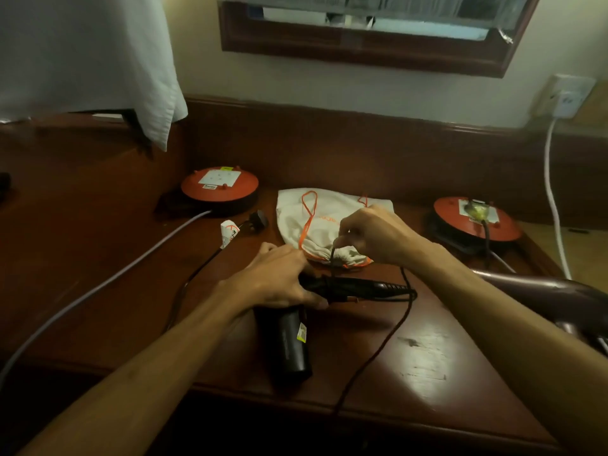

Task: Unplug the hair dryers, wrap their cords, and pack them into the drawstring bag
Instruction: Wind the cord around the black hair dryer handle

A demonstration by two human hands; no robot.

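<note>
Left hand gripped the black hair dryer flat on the desk, apparently to steady it, while right hand pinched its cord taut above the handle for winding, just before the drawstring bag; second dryer lay right.

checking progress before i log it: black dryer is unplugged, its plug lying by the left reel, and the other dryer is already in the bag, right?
Not quite. The head view shows the second dryer lying on the table at right, its cord still plugged into the right reel. The bag lies flat. The rest holds: the black dryer's plug lies by the left reel.
</note>
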